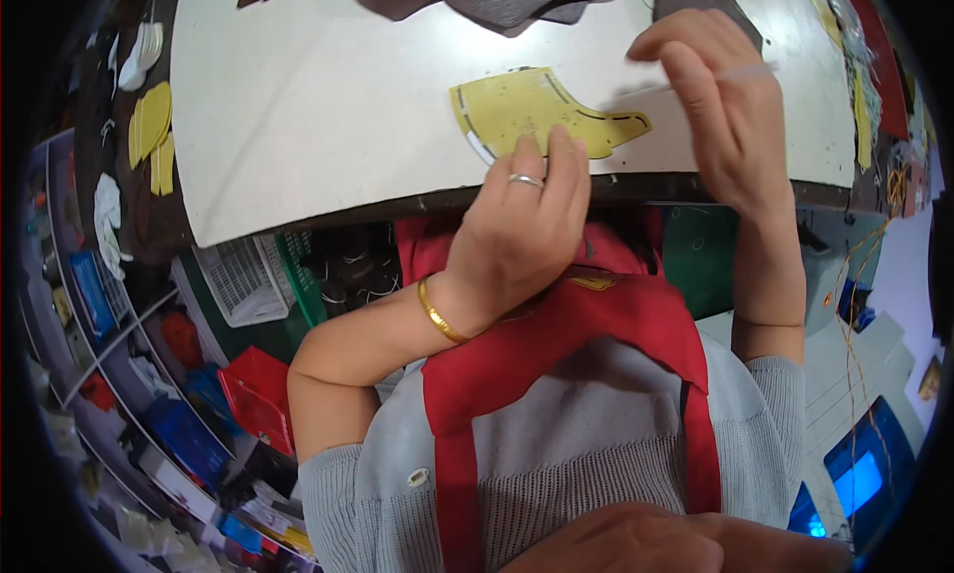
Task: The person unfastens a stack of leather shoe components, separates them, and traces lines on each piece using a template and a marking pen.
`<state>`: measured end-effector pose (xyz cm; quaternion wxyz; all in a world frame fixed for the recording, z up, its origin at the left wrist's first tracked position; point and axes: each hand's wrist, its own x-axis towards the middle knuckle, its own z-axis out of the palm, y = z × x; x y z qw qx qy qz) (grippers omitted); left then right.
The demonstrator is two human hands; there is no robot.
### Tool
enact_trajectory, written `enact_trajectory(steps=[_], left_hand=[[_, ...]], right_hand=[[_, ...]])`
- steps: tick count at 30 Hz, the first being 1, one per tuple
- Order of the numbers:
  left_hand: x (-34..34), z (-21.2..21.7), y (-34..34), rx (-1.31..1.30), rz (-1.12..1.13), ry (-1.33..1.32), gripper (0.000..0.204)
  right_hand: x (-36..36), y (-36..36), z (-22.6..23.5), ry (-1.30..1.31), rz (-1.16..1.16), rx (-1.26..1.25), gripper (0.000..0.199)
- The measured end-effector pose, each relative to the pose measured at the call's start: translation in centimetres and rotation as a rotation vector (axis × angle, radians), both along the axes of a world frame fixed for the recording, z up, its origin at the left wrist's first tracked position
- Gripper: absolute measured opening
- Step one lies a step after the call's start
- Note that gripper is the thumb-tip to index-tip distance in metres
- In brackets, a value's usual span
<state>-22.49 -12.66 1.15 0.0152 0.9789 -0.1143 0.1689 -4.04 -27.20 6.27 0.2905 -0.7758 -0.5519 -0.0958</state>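
Observation:
A curved yellow pattern piece [517, 101] with dark slots along its edges lies flat on the pale tabletop. My left hand [527, 215], with a ring and a gold bangle, presses it down near its front edge. Those fingers are stretched out and close together. A white strip [479, 146] shows along the piece's left edge. To the right, my right hand [735, 106] is raised above the table. Between its bent fingers is a slim, pale, pen-like stick [747, 73], slightly blurred. Its tip cannot be made out. Behind this hand lies a dark brown piece [708, 6].
Dark brown leather-like pieces [487, 1] lie at the table's far edge. The white table [298, 126] has a dark front rim. Yellow pieces [151, 126] and a white glove [107, 220] are at the left. Below stand a white basket [243, 280] and a red bin [256, 394].

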Motion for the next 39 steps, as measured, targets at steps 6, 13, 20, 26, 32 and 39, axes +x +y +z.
enact_trajectory(steps=[6,13,20,26,32,39], left_hand=[[-0.7,-0.8,-0.6,-0.053,0.007,-0.075,0.039],[0.1,-0.3,-0.7,-0.021,0.061,-0.084,0.036],[0.6,0.4,-0.9,0.017,0.082,-0.045,0.031],[1.1,-0.2,-0.8,-0.019,0.027,0.0,0.032],[1.1,0.8,-0.7,-0.021,0.037,0.069,0.035],[1.9,0.5,-0.6,0.036,0.077,-0.058,0.032]], right_hand=[[-2.7,6.8,-0.5,0.46,0.322,-0.367,0.026],[-1.7,9.8,-2.9,-0.015,0.223,-0.173,0.021],[0.1,3.5,-2.3,0.523,-0.03,-0.048,0.029],[-0.7,2.8,-2.9,0.14,-0.008,-0.252,0.03],[-1.4,-3.2,-2.1,0.095,-0.083,-0.216,0.022],[-0.8,-1.6,-1.5,0.427,-0.115,-0.1,0.026]])
